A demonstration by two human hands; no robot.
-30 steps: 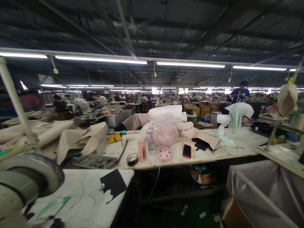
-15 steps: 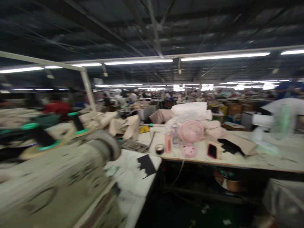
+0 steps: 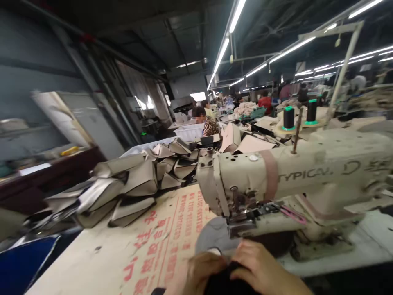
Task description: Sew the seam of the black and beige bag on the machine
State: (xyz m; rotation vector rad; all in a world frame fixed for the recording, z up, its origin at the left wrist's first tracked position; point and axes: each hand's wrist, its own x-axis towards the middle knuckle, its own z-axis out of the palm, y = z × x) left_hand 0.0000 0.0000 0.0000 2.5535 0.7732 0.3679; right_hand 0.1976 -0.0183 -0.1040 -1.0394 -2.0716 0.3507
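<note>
At the bottom of the head view, my left hand (image 3: 200, 268) and my right hand (image 3: 260, 265) are close together in front of the sewing machine (image 3: 307, 168). Both have their fingers closed on a black piece of material (image 3: 225, 282), which runs out of the picture below. My right fingertips lie near the machine's narrow arm, just below the presser foot and needle area (image 3: 241, 217). A round grey plate (image 3: 211, 237) shows beyond my left hand. Slight blur hides the fingertips' exact grip.
Beige, dark-edged sewn pieces (image 3: 139, 176) are heaped beyond the wooden board (image 3: 101, 246) with red print. Pink-handled snips (image 3: 291, 214) lie on the machine. Black thread spools (image 3: 288, 118) stand behind it. A co-worker (image 3: 210, 123) sits farther back, near a white bin (image 3: 188, 132).
My view has swung left, from the neighbouring table with the pink fan to the front of the sewing machine. Both hands and the black material have come into view.
</note>
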